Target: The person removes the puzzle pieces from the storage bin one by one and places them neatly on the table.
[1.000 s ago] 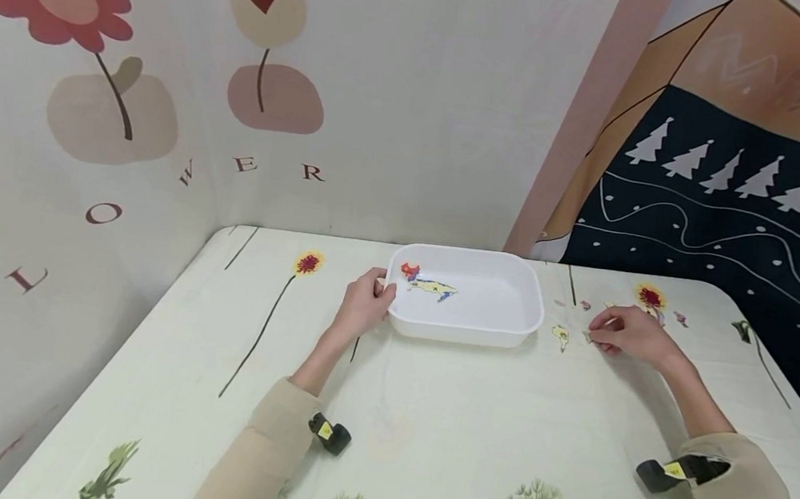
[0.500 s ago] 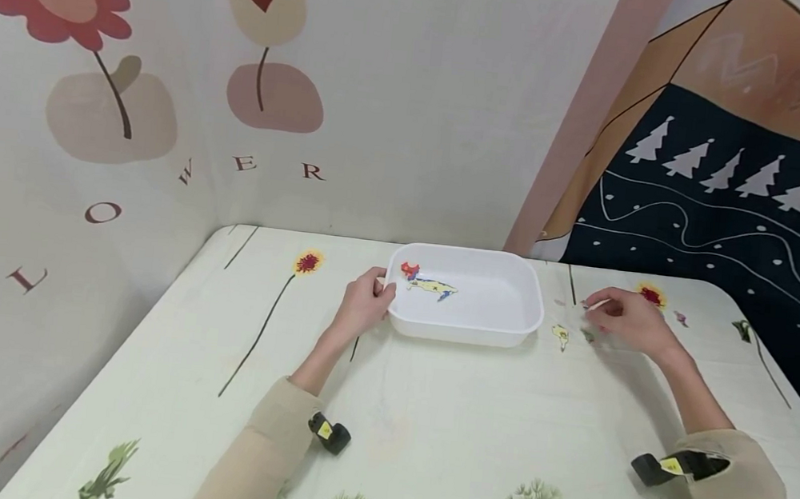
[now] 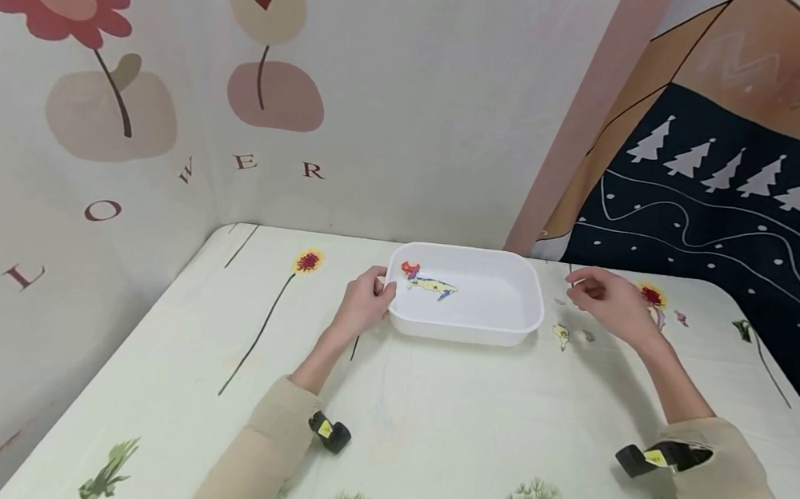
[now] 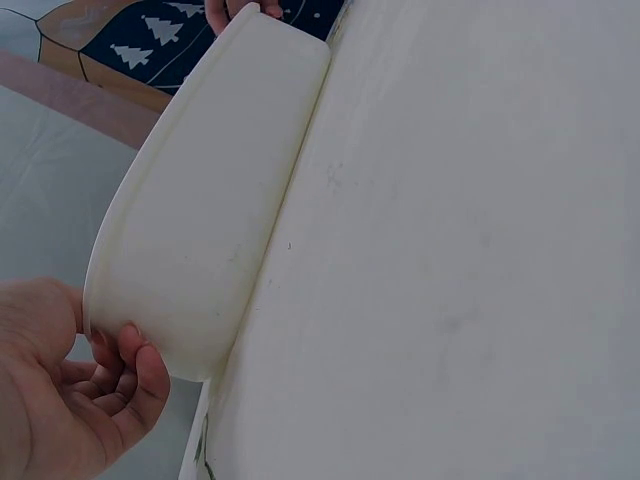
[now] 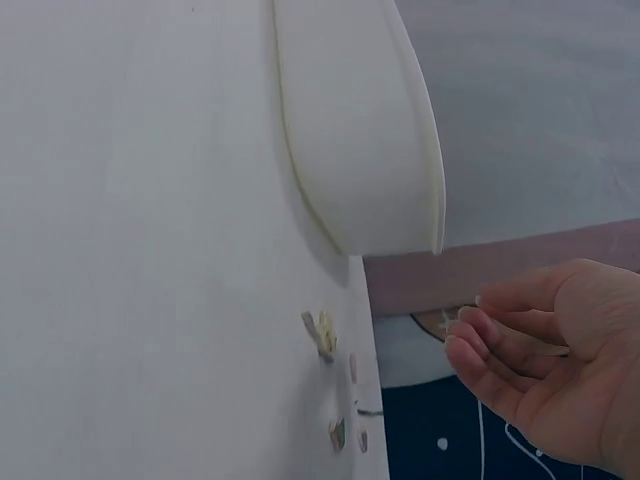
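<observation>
My left hand (image 3: 366,302) grips the left end of a white plastic tray (image 3: 464,334). In the left wrist view, its thumb and fingers (image 4: 150,385) pinch the tray rim. Inside the tray lie a flat yellow-and-blue piece (image 3: 432,286) and a small red-and-blue piece (image 3: 409,270). Right of the tray, my right hand (image 3: 615,306) hovers above the table, fingers bent and tips close together; whether a tiny piece is between them cannot be made out. Below it lie a yellow piece (image 3: 560,337) and a small greyish piece (image 3: 588,337).
Further pieces lie to the right, including a small pinkish one (image 3: 681,317) and a curved one (image 3: 657,317) partly behind the right hand. A flower-print cloth (image 3: 442,414) covers the table. Patterned hangings (image 3: 412,122) stand along its back and sides.
My right hand has risen from the small pieces and moved left and away, nearer the tray's right end. The greyish piece it was touching lies uncovered. My left hand and tray have stayed put.
</observation>
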Demonstrator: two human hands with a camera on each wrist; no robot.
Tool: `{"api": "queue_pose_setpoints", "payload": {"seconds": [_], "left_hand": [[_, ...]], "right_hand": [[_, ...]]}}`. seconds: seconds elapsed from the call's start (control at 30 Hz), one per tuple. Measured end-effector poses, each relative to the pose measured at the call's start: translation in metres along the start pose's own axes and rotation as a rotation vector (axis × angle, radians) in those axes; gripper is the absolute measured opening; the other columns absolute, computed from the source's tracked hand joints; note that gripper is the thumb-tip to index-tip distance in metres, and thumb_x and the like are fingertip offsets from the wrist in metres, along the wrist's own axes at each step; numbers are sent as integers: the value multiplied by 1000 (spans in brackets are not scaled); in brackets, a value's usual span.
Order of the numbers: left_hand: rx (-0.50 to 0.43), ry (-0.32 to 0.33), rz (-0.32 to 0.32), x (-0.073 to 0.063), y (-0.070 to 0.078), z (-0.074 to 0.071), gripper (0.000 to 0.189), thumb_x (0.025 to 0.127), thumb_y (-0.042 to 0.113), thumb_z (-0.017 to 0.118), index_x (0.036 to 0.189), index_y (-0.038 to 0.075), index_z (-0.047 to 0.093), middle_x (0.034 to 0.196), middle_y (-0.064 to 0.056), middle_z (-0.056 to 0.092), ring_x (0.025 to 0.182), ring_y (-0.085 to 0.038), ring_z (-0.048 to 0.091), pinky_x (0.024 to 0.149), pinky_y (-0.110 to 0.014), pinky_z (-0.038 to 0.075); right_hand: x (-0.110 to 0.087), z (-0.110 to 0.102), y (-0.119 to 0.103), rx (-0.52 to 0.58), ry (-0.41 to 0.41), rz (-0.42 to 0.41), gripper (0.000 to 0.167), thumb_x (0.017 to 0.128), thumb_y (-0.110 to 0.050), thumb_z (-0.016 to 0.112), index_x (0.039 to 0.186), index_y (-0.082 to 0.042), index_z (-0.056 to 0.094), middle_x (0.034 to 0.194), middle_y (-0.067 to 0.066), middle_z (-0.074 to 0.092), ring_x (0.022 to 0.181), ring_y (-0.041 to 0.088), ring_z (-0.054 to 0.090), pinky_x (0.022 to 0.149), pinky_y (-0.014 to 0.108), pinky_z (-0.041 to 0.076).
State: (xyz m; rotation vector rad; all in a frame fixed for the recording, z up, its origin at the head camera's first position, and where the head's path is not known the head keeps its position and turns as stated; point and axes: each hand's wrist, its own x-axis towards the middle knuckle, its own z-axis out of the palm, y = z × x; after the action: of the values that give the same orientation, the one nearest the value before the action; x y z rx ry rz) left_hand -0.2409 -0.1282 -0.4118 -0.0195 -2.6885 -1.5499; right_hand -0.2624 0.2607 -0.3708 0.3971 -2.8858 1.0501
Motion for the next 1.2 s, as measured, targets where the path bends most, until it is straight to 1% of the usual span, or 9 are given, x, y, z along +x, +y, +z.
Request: {"api": "queue_pose_setpoints", "payload": {"seconds": [0.13, 0.4, 0.63, 0.87, 1.0, 1.2], "left_hand": [[5, -1, 0, 1, 1, 0, 42, 103, 17, 55, 141, -2, 52, 77, -5, 50, 64, -17, 51, 56, -26, 38], [8, -1, 8, 1, -1, 0, 41, 103, 16, 54, 140, -2, 52, 77, -5, 50, 63, -17, 51, 55, -25, 38], [1, 2, 2, 1, -1, 1, 41, 103, 15, 56, 140, -2, 52, 77, -5, 50, 64, -17, 51, 56, -26, 38], [6, 7, 15, 1, -1, 0, 41, 103, 15, 55, 139, -3, 53, 75, -4, 48, 62, -16, 51, 54, -25, 38], [2, 4, 9, 1, -2, 1, 42, 103, 15, 55, 140, -3, 52, 76, -4, 48, 62, -16, 51, 55, -25, 38], [12, 4, 4, 1, -1, 1, 43, 103, 16, 55, 141, -3, 52, 76, -4, 49, 63, -16, 51, 55, -25, 38]], "right_hand": [[2, 3, -10, 29, 22, -19, 27, 101, -13, 60, 124, 0, 62, 109, 20, 66, 96, 33, 62, 72, 10, 45], [13, 14, -31, 83, 43, -66, 23, 99, -8, 61, 120, 2, 64, 105, 20, 66, 93, 32, 63, 71, 11, 47], [24, 26, -44, 114, 11, -96, 24, 100, -9, 60, 121, 3, 64, 106, 19, 66, 94, 30, 62, 74, 13, 47], [36, 44, -51, 128, -23, -135, 24, 98, -5, 62, 121, 4, 64, 104, 18, 66, 93, 30, 62, 75, 16, 48], [43, 56, -56, 131, -39, -157, 23, 98, -4, 63, 119, 5, 65, 102, 18, 67, 91, 30, 62, 75, 19, 48], [52, 73, -68, 135, -84, -166, 24, 97, -5, 63, 119, 6, 65, 102, 17, 67, 93, 30, 62, 81, 32, 50]]}}
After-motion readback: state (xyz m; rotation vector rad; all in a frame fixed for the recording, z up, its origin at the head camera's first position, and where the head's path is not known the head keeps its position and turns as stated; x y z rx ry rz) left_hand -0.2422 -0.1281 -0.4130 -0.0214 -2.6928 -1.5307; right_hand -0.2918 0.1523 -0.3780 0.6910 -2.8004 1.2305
